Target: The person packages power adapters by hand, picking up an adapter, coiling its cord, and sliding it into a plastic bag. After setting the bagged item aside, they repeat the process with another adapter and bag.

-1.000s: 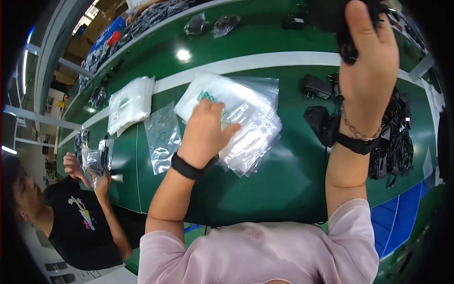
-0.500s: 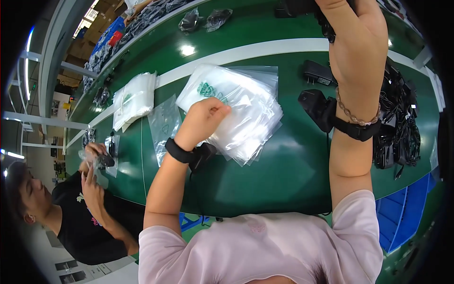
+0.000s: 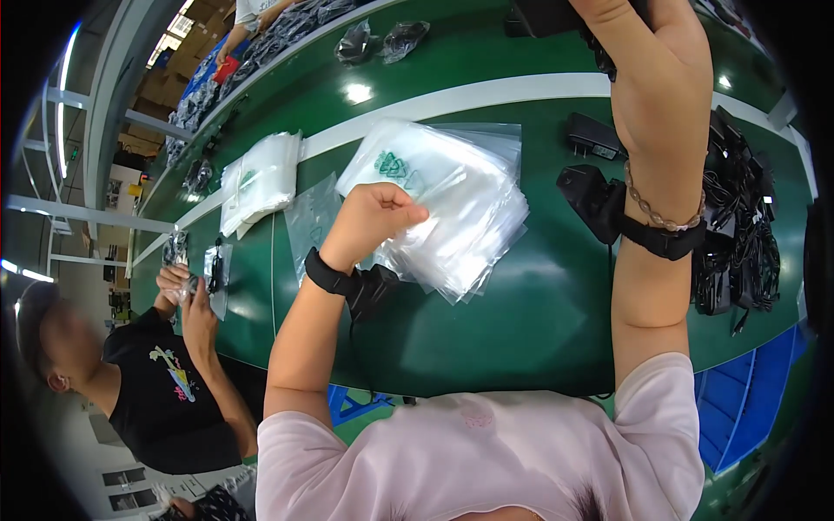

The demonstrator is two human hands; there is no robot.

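My left hand is closed over the pile of clear plastic bags, thumb and forefinger pressed together. Whether a bag's edge is caught between them is unclear. A green mark shows on the top bag. Reaching to the far right, my right hand is cut off by the upper rim, its fingers out of sight. Right beside it are dark items, and cord-like black parts show under the palm. Closer in, a black power adapter with prongs lies left of my right wrist. Both wrists carry strapped black devices.
A second bag stack lies left. Black cabled adapters are heaped right of my forearm. Two wrapped dark items sit beyond the white strip. A co-worker handles a small item at left; blue bins stand lower right.
The whole view has shifted slightly, so the table things sit a little further right. My hands keep nearly the same pose. The co-worker's hands have come closer together.
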